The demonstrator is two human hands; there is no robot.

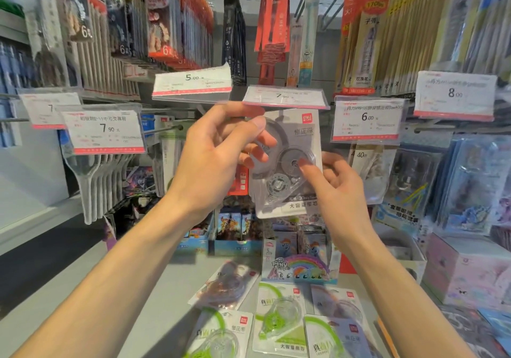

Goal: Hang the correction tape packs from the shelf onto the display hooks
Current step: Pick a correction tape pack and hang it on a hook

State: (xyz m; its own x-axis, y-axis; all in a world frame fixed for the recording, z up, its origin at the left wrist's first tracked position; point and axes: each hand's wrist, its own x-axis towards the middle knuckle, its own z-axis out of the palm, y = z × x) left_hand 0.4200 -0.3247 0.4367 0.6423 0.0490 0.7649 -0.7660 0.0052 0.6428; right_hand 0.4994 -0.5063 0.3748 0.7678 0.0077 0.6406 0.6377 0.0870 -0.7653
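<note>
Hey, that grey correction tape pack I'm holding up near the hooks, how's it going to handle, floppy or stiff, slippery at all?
The grey correction tape pack is a flat card with a clear plastic blister, so it is probably fairly stiff and light. The glossy blister may be a little slippery under the right hand thumb. The left hand holds it near the top, so it may swing.

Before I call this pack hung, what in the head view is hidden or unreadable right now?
- Hang hole of the grey correction tape pack: hidden behind the 7.90 price tag, so whether it sits on a hook cannot be told.
- Pack's left edge: covered by the left hand.
- Right hand: fingers behind the pack are unseen.
- Green packs on the shelf: lowest ones cut off by the bottom edge.
- Small print on the tags: blurred.
</note>
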